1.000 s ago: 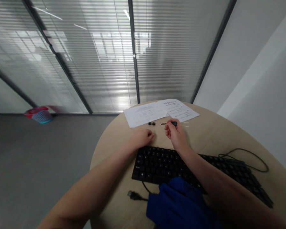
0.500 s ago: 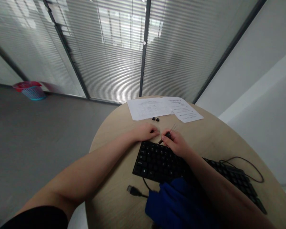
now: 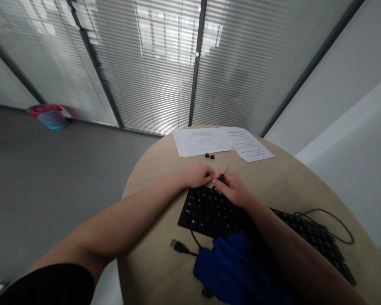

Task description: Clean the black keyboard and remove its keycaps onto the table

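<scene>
A black keyboard lies on the round wooden table. My right hand is closed on a small wire tool with a black grip at the keyboard's far edge. My left hand rests curled beside it, fingertips meeting the tool's end; what it pinches, if anything, is hidden. Two small black keycaps lie loose on the table just beyond both hands.
Two printed sheets lie at the table's far edge. A blue cloth covers the keyboard's near side, with a USB plug beside it and a cable loop at right. A red-rimmed basket stands by the blinds.
My right hand has come back from near the papers to the keyboard's far edge with the tool. My left hand has closed in beside it. The view has shifted left.
</scene>
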`<action>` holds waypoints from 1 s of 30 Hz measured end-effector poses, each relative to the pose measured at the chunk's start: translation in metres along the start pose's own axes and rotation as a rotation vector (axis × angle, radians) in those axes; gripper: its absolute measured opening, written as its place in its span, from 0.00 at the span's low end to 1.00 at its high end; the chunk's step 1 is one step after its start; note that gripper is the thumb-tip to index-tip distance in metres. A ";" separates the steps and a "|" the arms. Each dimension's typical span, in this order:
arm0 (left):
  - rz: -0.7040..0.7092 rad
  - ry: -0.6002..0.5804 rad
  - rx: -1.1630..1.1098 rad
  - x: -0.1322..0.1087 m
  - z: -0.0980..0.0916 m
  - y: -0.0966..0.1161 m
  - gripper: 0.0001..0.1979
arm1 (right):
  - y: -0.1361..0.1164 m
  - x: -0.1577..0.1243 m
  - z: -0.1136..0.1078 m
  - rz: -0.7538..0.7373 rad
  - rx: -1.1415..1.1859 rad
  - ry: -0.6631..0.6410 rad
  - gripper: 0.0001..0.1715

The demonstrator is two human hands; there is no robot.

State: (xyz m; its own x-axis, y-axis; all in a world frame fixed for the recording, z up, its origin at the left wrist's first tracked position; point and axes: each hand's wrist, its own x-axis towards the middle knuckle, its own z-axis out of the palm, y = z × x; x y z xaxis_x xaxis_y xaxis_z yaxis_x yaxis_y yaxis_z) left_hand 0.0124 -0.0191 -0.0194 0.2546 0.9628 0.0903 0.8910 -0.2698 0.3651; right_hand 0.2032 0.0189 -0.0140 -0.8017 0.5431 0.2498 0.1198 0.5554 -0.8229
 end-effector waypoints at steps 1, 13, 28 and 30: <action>-0.012 -0.004 0.001 0.000 0.000 0.000 0.15 | 0.000 0.000 0.000 -0.005 -0.002 -0.004 0.09; -0.034 -0.024 0.014 -0.001 -0.002 0.002 0.13 | -0.006 -0.001 0.001 -0.115 -0.145 -0.107 0.08; -0.004 0.003 -0.009 -0.002 -0.003 0.002 0.15 | 0.000 -0.002 0.004 -0.177 -0.143 0.030 0.07; 0.002 0.000 -0.011 -0.001 -0.003 0.002 0.15 | -0.001 -0.003 0.003 -0.179 -0.138 0.037 0.07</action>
State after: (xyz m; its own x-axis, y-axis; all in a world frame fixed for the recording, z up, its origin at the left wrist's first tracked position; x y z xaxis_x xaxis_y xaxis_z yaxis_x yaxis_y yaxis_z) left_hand 0.0125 -0.0208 -0.0161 0.2562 0.9623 0.0911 0.8864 -0.2715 0.3749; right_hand 0.2035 0.0144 -0.0157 -0.7957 0.4496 0.4058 0.0586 0.7241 -0.6872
